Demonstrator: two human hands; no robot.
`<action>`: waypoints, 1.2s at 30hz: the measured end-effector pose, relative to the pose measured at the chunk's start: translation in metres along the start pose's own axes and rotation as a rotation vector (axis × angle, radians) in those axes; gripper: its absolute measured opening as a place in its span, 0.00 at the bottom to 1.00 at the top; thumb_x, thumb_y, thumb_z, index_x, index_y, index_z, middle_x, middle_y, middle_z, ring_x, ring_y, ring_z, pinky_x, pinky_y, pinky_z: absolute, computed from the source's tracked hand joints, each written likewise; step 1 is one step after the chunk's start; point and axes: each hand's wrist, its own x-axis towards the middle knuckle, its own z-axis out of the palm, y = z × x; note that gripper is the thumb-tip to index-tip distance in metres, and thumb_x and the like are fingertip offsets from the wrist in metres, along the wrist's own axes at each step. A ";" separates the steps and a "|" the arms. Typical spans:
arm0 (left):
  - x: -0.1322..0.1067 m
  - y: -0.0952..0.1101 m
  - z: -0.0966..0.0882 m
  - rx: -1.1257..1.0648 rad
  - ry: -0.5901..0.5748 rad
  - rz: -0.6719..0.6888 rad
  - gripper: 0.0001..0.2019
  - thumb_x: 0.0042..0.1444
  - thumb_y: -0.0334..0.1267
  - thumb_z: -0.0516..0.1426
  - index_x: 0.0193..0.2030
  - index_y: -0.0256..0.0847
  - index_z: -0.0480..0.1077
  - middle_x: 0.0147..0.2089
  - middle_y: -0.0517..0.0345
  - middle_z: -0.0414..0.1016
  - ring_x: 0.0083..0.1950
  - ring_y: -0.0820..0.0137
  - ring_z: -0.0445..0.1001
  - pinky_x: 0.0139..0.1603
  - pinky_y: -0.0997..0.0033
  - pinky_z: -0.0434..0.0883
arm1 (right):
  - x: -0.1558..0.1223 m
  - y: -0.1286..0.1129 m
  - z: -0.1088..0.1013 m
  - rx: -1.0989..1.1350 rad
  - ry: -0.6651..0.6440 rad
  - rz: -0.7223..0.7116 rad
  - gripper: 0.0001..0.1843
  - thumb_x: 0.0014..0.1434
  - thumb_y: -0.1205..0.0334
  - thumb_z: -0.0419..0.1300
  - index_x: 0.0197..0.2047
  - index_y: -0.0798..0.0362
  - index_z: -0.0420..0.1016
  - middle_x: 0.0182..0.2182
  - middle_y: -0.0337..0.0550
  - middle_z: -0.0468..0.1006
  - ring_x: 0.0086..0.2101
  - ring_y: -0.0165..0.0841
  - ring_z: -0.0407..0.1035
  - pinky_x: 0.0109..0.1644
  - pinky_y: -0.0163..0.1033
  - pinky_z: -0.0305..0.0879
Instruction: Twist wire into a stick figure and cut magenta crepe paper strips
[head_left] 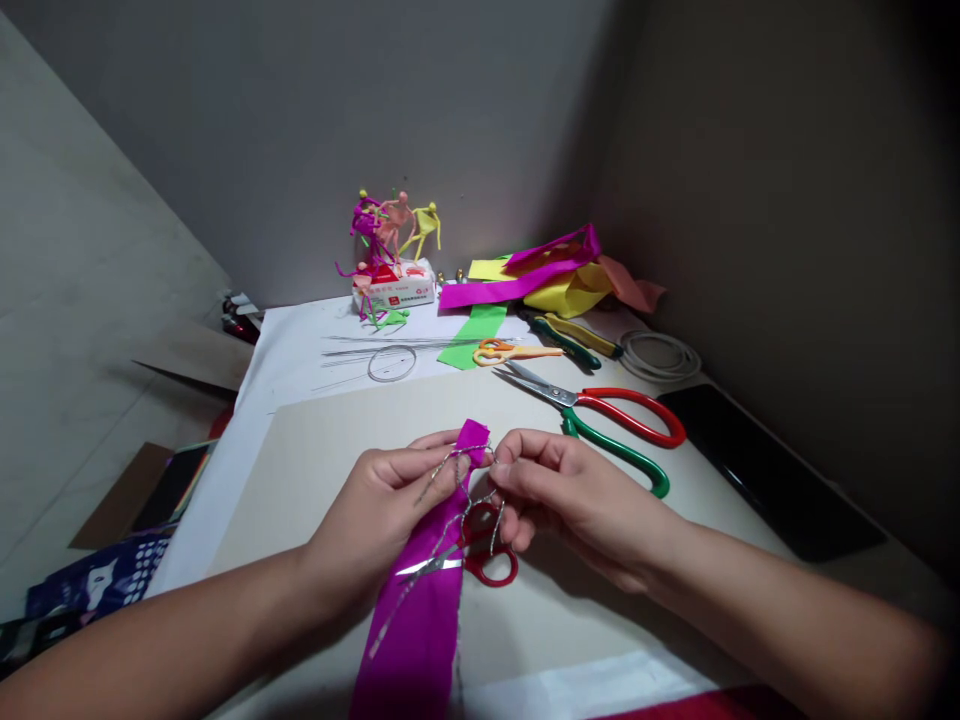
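Note:
A twisted wire figure (470, 500) with thin limbs hangs between my two hands. My left hand (401, 480) pinches its upper part together with the top end of a purple paper strip (412, 640). The fingers of my right hand (551, 485) are closed around a wire limb on the right side, near the loop at the top. Downward the purple strip runs to the near edge of the table. Lying across it beneath the figure are small red-handled scissors (495, 575), partly covered by the wire.
Large scissors with red and green handles (622, 410), orange scissors (517, 352), pliers (577, 335), a wire coil (660, 355) and a black phone (765, 470) lie right and behind. Paper strips (525, 285) and small wrapped figures (394, 225) on a tissue pack (397, 290) sit at the back.

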 end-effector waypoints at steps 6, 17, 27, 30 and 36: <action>0.000 -0.004 0.000 0.087 0.066 0.081 0.10 0.55 0.41 0.57 0.30 0.43 0.80 0.36 0.52 0.80 0.61 0.60 0.61 0.61 0.61 0.55 | -0.003 0.001 0.002 0.056 0.001 0.013 0.09 0.54 0.61 0.61 0.31 0.55 0.64 0.19 0.39 0.76 0.20 0.24 0.71 0.26 0.27 0.68; 0.001 -0.009 -0.001 0.143 0.114 0.151 0.09 0.55 0.40 0.58 0.31 0.43 0.80 0.37 0.54 0.80 0.64 0.61 0.58 0.62 0.59 0.56 | -0.004 0.006 0.005 0.079 0.013 -0.006 0.09 0.56 0.61 0.60 0.30 0.56 0.64 0.20 0.42 0.77 0.21 0.26 0.72 0.27 0.28 0.68; 0.001 -0.007 0.000 0.190 0.087 0.243 0.08 0.55 0.37 0.57 0.32 0.46 0.80 0.38 0.54 0.80 0.62 0.62 0.61 0.62 0.56 0.57 | -0.004 0.005 0.005 0.068 0.003 -0.001 0.09 0.56 0.61 0.60 0.30 0.56 0.63 0.20 0.43 0.77 0.20 0.25 0.72 0.27 0.28 0.68; 0.000 -0.007 0.000 0.211 0.089 0.263 0.08 0.55 0.37 0.57 0.32 0.45 0.80 0.38 0.53 0.81 0.63 0.62 0.60 0.62 0.56 0.57 | -0.003 0.005 0.005 0.062 0.001 -0.006 0.09 0.56 0.62 0.59 0.30 0.56 0.63 0.20 0.43 0.77 0.21 0.25 0.72 0.27 0.28 0.68; 0.001 -0.007 0.000 0.231 0.089 0.296 0.08 0.55 0.36 0.57 0.32 0.44 0.80 0.40 0.53 0.80 0.62 0.61 0.61 0.62 0.56 0.57 | -0.004 0.006 0.005 0.063 0.000 -0.007 0.09 0.56 0.62 0.60 0.30 0.56 0.63 0.20 0.43 0.77 0.20 0.25 0.72 0.27 0.29 0.68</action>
